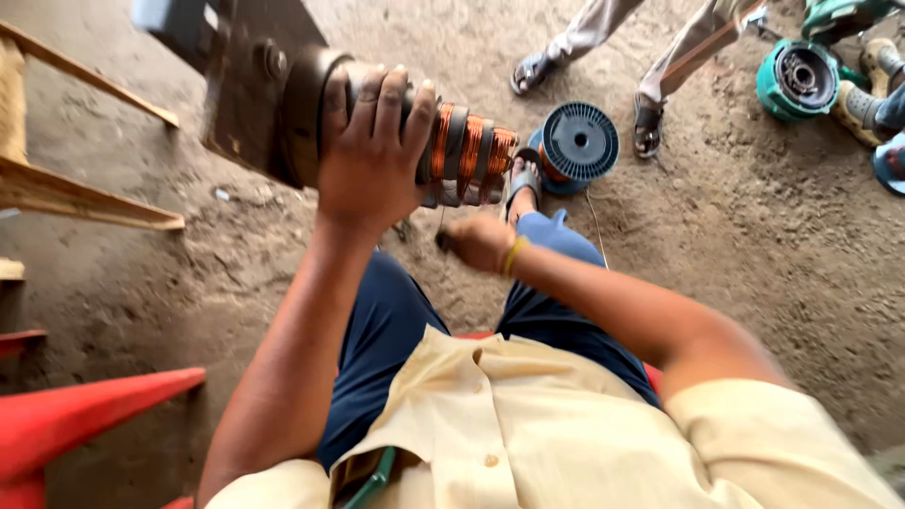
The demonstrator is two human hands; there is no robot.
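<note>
My left hand (372,141) grips a cylindrical winding former (452,151) that sticks out from a dark metal plate (250,80). Bands of copper wire (471,141) are wound round the former, just right of my fingers. My right hand (479,242) is below the former, fingers pinched on something small and dark that I cannot make out. A thin wire (596,226) runs toward a blue spool (577,141) on the ground beyond my knee.
Dirt floor all around. Wooden frame (85,198) at left, red plastic furniture (75,415) at lower left. Another person's legs and sandalled feet (646,123) stand at the top. A green motor housing (799,80) lies at the top right.
</note>
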